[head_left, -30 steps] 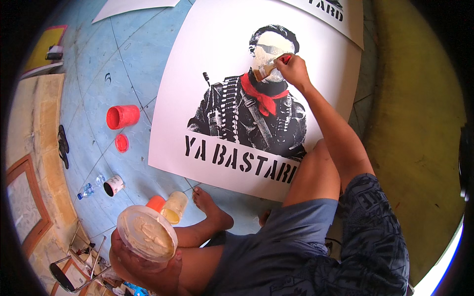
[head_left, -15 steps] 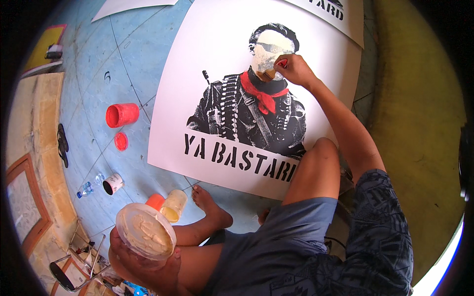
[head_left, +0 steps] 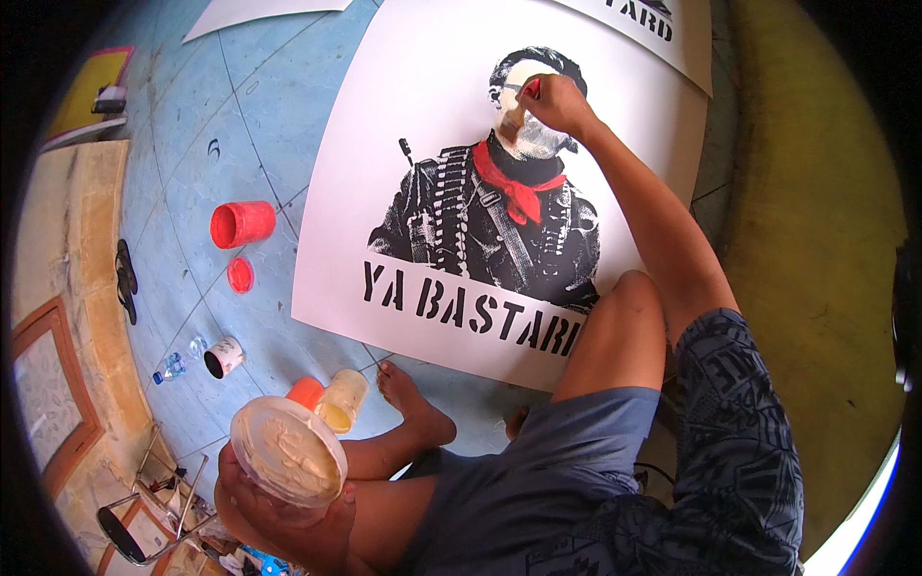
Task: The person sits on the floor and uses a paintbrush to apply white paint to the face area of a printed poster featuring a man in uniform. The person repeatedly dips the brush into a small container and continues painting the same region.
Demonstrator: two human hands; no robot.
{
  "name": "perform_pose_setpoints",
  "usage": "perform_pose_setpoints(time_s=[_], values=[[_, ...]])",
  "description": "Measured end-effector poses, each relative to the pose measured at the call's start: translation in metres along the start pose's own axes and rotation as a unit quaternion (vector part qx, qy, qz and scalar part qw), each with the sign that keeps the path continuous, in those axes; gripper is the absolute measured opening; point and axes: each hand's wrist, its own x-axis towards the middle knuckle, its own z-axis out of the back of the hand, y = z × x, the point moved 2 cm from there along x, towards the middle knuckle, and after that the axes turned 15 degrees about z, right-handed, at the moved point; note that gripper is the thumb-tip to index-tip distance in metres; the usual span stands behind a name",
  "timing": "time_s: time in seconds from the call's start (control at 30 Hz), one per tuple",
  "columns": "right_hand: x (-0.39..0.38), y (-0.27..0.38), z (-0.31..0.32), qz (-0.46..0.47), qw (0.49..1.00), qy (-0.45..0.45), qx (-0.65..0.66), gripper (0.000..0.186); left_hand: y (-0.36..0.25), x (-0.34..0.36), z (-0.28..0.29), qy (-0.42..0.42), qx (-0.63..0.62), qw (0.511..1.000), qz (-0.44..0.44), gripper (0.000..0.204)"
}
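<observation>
Since my right hand (head_left: 560, 104), closed on the paintbrush (head_left: 510, 129), shifted up the portrait (head_left: 480, 216), I judge cheek-painting underway; my left hand (head_left: 298, 523) cups the paint tub (head_left: 288, 455).

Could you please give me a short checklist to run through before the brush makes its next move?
1. Brush held: ok, the right hand grips it over the face of the portrait.
2. Paint within reach: ok, the left hand holds a round container with cream paint.
3. Bristles loaded with enough paint: cannot tell, too small to judge.
4. Sheet clear of the leg: not ok, the right knee overlaps its lower right part in view; contact cannot be told.
5. Red jar away from the sheet: ok, it sits apart on the tiled floor.
</observation>
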Motion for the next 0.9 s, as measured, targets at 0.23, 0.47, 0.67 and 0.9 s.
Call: perform_pose_setpoints(time_s=[0.23, 0.47, 0.67, 0.9], values=[[-0.014, -0.002, 0.012, -0.059, 0.995, -0.055, 0.065, 0.03, 0.001, 0.002, 0.002, 0.021, -0.039, 0.999, -0.007, 0.107], [-0.021, -0.002, 0.012, -0.017, 0.997, -0.033, 0.074, 0.027, -0.001, 0.004, -0.002, 0.008, -0.06, 0.998, 0.018, 0.105], [-0.034, -0.002, 0.015, -0.031, 0.99, -0.047, 0.131, 0.027, -0.003, 0.006, 0.003, 0.01, -0.005, 1.0, 0.006, 0.094], [-0.039, -0.006, 0.023, -0.017, 0.999, 0.016, 0.048, 0.027, -0.001, 0.01, 0.002, 0.013, 0.037, 0.999, -0.007, 0.087]])
